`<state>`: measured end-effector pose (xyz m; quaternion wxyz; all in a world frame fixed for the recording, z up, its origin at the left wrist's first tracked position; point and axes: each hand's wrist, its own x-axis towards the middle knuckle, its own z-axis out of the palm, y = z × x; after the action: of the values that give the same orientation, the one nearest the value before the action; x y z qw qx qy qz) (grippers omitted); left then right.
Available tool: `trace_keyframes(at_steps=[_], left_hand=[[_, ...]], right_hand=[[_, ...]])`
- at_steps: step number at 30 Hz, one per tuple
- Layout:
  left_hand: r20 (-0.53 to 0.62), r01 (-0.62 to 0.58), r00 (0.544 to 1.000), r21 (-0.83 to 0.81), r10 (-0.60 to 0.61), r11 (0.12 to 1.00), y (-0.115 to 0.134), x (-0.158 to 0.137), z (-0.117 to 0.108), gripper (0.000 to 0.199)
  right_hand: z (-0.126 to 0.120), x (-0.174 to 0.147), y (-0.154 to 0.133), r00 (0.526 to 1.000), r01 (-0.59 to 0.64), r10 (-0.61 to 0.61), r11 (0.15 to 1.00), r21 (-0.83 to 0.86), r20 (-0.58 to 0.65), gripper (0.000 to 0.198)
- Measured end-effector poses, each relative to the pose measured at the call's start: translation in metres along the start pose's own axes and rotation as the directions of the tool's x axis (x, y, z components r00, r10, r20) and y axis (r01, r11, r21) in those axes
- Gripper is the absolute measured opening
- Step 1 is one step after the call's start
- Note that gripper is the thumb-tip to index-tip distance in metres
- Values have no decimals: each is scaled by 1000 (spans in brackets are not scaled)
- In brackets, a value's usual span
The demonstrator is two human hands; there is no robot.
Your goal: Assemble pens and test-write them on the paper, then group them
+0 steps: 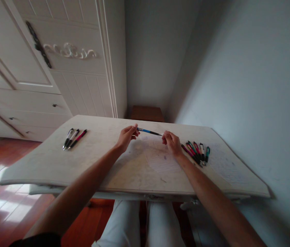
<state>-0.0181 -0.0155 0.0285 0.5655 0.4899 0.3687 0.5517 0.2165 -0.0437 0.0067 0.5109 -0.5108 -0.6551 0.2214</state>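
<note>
A blue pen [148, 131] with a dark grip spans the gap between my two hands, above the middle of the table. My left hand [129, 135] pinches its back end between thumb and fingers. At the silver tip end, my right hand [171, 140] is closed with its fingertips at the point. To the left lie three pens, among them a pink pen [78, 139] and a white-and-black pen [68, 138]. Beside my right wrist several pens are fanned out, including a teal pen [207, 154] and a purple pen [189, 152].
The worn white table [103, 164] carries scribbled ink marks on its right half. A wall [258, 103] runs along the right side, and a white cabinet [83, 89] stands behind at left. A brown wooden piece [147, 113] sits past the far edge.
</note>
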Motion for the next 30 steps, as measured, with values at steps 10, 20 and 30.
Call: trace_keyframes(at_steps=[10, 20, 30], left_hand=[[49, 29, 998, -21, -28, 999, 1, -2, 1, 52], [107, 81, 992, -110, -69, 991, -2, -1, 0, 55], [109, 77, 992, -72, -69, 994, -4, 0, -1, 54]], right_hand=[[1, -2, -6, 997, 7, -3, 998, -55, 74, 53], [1, -3, -2, 992, 43, -35, 997, -61, 124, 50], [2, -4, -6, 979, 38, -22, 996, -75, 203, 52]])
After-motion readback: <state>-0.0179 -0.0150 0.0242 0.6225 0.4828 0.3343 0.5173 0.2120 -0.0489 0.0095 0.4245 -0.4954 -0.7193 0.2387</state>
